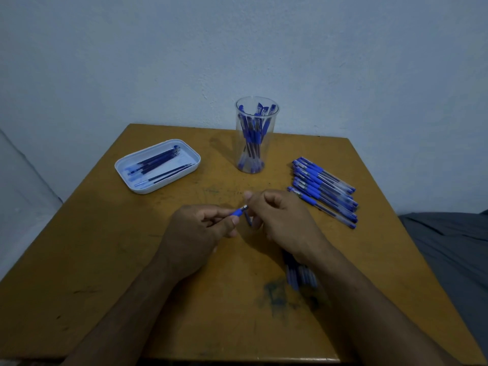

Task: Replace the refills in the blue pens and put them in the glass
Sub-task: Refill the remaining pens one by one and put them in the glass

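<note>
Centrally, left hand (200, 231) pinching a blue pen (239, 212) by its grip, right hand (280, 217) fingers curled at its metal tip, glass (256, 134) behind, refill tray (157, 166) left.

Wall (343, 48): plain, pale blue-grey, slightly mottled, filling the whole upper half of the view behind the worktop.
Worktop (105, 260): square, ochre-yellow surface, scuffed and scratched, back edge set close to the wall.
Stains (277, 294): dark bluish-green smudge on the near right part of the worktop, fainter marks near its middle.
Left side (23, 186): pale, whitish slanted surface beside the worktop, too blurred to identify.
Right side (454, 260): dark grey cloth, creased, lying lower than the worktop's right edge.
Light: dim, cool, even, with soft shadows only.
</note>
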